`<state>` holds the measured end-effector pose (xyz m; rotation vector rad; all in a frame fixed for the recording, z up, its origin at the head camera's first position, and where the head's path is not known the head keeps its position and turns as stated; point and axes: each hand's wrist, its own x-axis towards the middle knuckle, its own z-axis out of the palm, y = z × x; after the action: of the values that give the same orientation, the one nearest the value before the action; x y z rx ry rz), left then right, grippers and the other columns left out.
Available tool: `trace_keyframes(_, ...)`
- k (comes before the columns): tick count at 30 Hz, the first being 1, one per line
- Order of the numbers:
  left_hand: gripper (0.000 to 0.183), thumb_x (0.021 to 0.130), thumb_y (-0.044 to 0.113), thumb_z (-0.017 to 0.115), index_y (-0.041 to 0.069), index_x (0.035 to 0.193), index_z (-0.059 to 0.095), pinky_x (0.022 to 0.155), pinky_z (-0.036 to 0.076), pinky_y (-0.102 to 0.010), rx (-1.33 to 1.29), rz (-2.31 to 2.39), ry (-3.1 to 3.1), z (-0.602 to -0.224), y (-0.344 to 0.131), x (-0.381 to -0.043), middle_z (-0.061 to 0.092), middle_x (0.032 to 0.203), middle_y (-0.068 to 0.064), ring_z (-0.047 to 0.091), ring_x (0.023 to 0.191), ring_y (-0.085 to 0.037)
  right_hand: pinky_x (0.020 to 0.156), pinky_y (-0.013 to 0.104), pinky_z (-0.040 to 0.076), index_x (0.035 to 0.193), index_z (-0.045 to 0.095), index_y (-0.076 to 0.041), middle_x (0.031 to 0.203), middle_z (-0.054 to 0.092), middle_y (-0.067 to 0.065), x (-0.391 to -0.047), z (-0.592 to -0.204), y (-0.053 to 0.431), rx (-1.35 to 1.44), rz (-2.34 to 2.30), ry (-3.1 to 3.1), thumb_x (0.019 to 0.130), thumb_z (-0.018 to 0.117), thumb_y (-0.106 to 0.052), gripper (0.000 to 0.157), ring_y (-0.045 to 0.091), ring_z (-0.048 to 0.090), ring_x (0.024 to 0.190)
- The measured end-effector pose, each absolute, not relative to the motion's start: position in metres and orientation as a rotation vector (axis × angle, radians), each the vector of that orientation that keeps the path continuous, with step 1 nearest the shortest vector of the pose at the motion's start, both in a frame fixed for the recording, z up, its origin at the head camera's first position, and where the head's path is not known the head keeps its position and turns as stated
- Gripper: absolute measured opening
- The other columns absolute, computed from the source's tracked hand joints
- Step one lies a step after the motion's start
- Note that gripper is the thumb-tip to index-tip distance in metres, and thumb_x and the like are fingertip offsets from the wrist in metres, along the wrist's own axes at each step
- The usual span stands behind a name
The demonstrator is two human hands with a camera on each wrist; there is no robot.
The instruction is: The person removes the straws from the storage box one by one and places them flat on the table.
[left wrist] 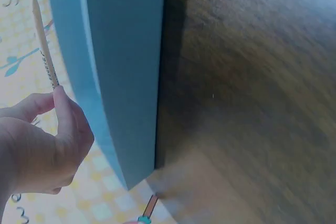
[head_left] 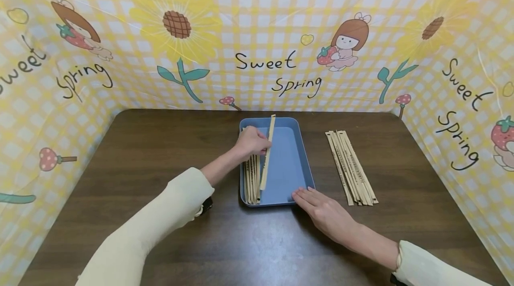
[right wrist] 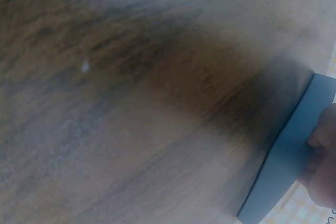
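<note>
My left hand pinches a slim paper-wrapped stick between thumb and fingertips, over the left half of a blue tray. The left wrist view also shows this stick rising from the fingertips, with dark print on its wrapper. Beneath and beside that hand, several similar wrapped sticks lie lengthwise along the tray's left wall, partly hidden by the hand. At the near right corner, the fingers of my right hand rest fairly straight against the tray's rim. Part of the right hand shows beside the tray wall.
A loose bundle of several more wrapped sticks lies right of the tray on the brown wooden table. A yellow checked cloth with printed flowers stands around the table's back and sides.
</note>
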<state>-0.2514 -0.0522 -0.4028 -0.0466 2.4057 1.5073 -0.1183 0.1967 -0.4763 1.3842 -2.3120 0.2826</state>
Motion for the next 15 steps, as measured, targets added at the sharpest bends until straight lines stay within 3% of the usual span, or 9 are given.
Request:
trace_keyframes(2,0.013,0.087,0.001,0.067,0.000,0.074,0.065,0.074,0.061,-0.035,-0.055,1.552,2.373,-0.400,-0.060,-0.251,0.065,0.087,-0.011,0.070,0.072,-0.023,0.098,0.045,0.051,0.123,0.064,0.010,0.120,0.067,0.021,-0.119,-0.476,0.196,1.383,0.284,-2.311,0.091,0.041,0.006,0.040,0.030,0.065,0.112)
trace_keyframes(4,0.005,0.087,0.001,0.067,-0.003,0.086,0.069,0.074,0.061,-0.033,-0.082,1.584,2.353,-0.398,-0.067,-0.250,0.065,0.100,-0.015,0.070,0.074,-0.021,0.098,0.045,0.051,0.123,0.064,0.010,0.120,0.067,0.022,-0.119,-0.476,0.196,1.383,0.287,-2.311,0.092,0.039,0.005,0.041,0.030,0.065,0.112)
trace_keyframes(15,0.023,0.088,0.002,0.067,-0.009,0.109,0.068,0.074,0.059,-0.028,-0.287,1.668,2.212,-0.403,-0.118,-0.241,0.064,0.098,-0.016,0.066,0.070,-0.012,0.097,0.045,0.051,0.123,0.064,0.010,0.119,0.067,0.022,-0.117,-0.475,0.195,1.377,0.285,-2.317,0.089,0.039,0.005,0.042,0.032,0.065,0.111)
